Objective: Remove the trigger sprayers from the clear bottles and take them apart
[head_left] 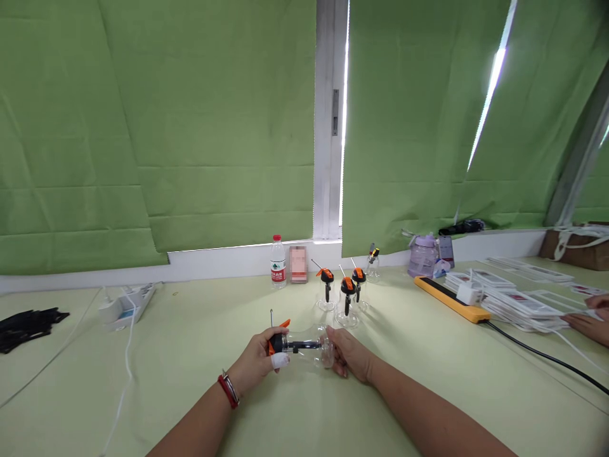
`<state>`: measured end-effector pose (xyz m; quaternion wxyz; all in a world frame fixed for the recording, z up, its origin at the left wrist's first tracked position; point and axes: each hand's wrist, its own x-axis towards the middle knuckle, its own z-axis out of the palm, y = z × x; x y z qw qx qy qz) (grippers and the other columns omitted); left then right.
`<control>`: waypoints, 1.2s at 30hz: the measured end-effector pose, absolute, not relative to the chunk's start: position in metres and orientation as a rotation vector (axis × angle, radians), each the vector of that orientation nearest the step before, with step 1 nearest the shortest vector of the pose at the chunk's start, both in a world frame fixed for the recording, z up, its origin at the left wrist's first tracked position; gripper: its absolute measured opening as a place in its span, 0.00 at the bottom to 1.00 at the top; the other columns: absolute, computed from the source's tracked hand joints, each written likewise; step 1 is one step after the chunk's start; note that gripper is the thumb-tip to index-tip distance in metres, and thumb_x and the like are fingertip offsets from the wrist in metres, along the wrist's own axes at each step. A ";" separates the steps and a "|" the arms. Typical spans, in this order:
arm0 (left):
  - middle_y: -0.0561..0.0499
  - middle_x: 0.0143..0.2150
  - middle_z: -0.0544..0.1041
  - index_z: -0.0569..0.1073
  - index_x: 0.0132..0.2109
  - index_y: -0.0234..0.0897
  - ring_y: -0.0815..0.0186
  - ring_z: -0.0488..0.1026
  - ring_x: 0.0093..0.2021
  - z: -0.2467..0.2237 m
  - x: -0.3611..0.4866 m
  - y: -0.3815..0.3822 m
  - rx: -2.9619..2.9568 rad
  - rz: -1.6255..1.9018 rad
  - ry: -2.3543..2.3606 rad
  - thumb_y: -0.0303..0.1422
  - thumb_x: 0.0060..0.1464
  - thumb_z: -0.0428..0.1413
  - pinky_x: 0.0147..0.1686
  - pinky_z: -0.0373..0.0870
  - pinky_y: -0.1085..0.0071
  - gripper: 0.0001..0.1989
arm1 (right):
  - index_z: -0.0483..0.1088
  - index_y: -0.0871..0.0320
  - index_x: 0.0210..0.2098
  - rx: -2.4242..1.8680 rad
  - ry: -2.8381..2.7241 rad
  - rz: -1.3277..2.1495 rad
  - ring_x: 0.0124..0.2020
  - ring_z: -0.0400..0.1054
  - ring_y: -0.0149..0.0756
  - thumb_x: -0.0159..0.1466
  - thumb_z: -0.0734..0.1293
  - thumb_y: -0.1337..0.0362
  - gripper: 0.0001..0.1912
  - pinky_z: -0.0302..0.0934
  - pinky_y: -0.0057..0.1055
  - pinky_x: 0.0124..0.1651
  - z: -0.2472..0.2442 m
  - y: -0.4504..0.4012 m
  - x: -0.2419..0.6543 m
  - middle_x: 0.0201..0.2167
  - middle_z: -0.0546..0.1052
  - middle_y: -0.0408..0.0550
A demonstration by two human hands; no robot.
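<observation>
A clear glass bottle [311, 343] lies on its side in the air just over the table, held between both hands. My left hand [261, 360], with white tape on a finger, is closed round its black and orange lid [276, 343]. A thin metal spout sticks up from that lid, and a dark stem runs inside the glass. The fingers of my right hand [351, 353] grip the wide base end. Beyond my hands stand three similar glass bottles [347, 311] upright, with black and orange lids and slanting metal spouts.
At the back are a water bottle [278, 263], a phone [299, 264], a small glass bottle [373, 265] and a purple jug [422, 256]. An orange power strip [451, 299] and white frames [518, 304] lie right, near another person's hand [590, 327]. Left: white power strip [128, 306], black items [28, 327].
</observation>
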<state>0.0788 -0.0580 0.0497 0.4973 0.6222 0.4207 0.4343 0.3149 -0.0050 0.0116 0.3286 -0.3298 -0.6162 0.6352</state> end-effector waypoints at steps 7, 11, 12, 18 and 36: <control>0.57 0.26 0.67 0.67 0.47 0.34 0.71 0.67 0.24 0.043 0.079 -0.052 1.392 1.123 1.022 0.34 0.42 0.62 0.25 0.67 0.70 0.23 | 0.56 0.53 0.57 -0.749 -1.551 1.592 0.27 0.69 0.31 0.59 0.60 0.42 0.32 0.59 0.23 0.19 0.018 -0.011 0.312 0.41 0.71 0.51; 0.57 0.25 0.68 0.66 0.47 0.33 0.70 0.67 0.23 0.041 0.080 -0.052 1.368 1.111 1.021 0.36 0.44 0.61 0.23 0.66 0.71 0.23 | 0.44 0.43 0.64 -0.644 -1.675 1.429 0.32 0.66 0.27 0.58 0.66 0.49 0.40 0.63 0.26 0.27 0.019 -0.012 0.314 0.53 0.62 0.51; 0.57 0.24 0.68 0.67 0.47 0.32 0.70 0.67 0.23 0.041 0.080 -0.052 1.376 1.106 1.020 0.36 0.45 0.61 0.23 0.66 0.71 0.23 | 0.44 0.43 0.64 -0.649 -1.701 1.408 0.30 0.65 0.26 0.59 0.65 0.49 0.39 0.62 0.26 0.27 0.019 -0.012 0.314 0.51 0.63 0.50; 0.56 0.27 0.68 0.68 0.49 0.33 0.71 0.66 0.24 0.044 0.082 -0.056 1.435 1.098 1.049 0.36 0.43 0.62 0.24 0.65 0.72 0.25 | 0.47 0.49 0.62 -0.791 -1.718 1.446 0.18 0.61 0.24 0.61 0.60 0.44 0.35 0.53 0.21 0.18 0.016 -0.010 0.314 0.26 0.68 0.39; 0.57 0.26 0.67 0.68 0.46 0.34 0.71 0.66 0.23 0.044 0.079 -0.055 1.385 1.133 1.073 0.37 0.41 0.63 0.23 0.64 0.72 0.24 | 0.45 0.44 0.64 -0.708 -1.673 1.525 0.30 0.67 0.27 0.53 0.70 0.51 0.44 0.62 0.27 0.29 0.023 -0.017 0.315 0.56 0.62 0.52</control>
